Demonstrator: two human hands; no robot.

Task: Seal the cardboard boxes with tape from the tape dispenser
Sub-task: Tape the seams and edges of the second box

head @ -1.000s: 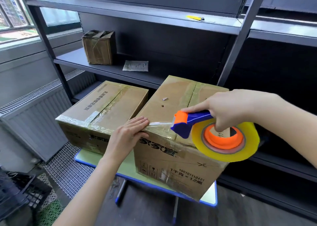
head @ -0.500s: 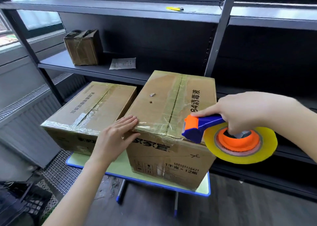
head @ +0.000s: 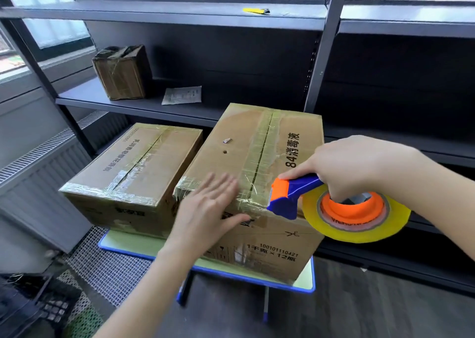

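Note:
Two taped cardboard boxes sit side by side on a small green table [head: 307, 281]. The taller right box [head: 231, 132] has tape along its centre seam and front edge. My left hand [head: 205, 209] lies flat with straight fingers on that box's front top edge, over the tape. My right hand [head: 354, 168] grips the blue and orange tape dispenser [head: 293, 193], which carries a yellow tape roll [head: 357, 224]. The dispenser's head sits at the box's front right edge. The lower left box [head: 133, 163] stands untouched.
Dark metal shelving [head: 180, 11] rises close behind the boxes. A small wrapped box [head: 120, 73] and a paper slip [head: 182, 95] lie on the middle shelf, a yellow knife [head: 255, 11] on the upper one. A radiator [head: 38, 183] and black crate [head: 30, 309] stand left.
The dispenser has travelled right along the box's front edge, and the pulled strip now lies on the box. My left hand slid right along the taped edge. The camera has shifted.

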